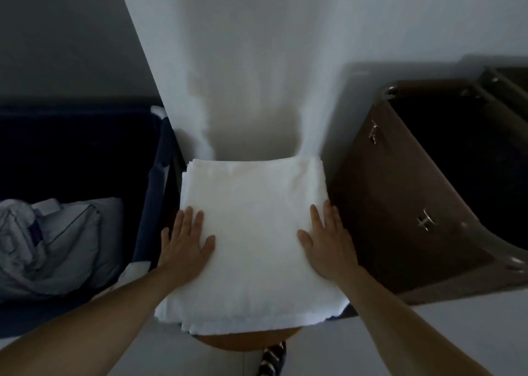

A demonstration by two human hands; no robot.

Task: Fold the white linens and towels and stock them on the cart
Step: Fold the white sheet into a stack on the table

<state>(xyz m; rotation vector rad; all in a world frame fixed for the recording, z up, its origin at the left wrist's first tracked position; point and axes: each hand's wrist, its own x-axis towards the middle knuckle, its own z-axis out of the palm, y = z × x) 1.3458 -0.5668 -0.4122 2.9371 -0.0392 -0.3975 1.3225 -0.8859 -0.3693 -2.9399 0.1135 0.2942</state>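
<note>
Both hands, left hand (187, 239) and right hand (328, 237), press flat with fingers spread on the folded white linen (251, 232) sitting on a round wooden stool (248, 340), and it looks soft and floppy, so I'd scoop it from underneath at both side edges.

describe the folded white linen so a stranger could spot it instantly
Look between the dark blue bin at left and the brown bin at right. There the folded white linen lies under the flat left hand and right hand. Unlike the crumpled bedding in the blue bin, it is a neat, square, bright stack.
</note>
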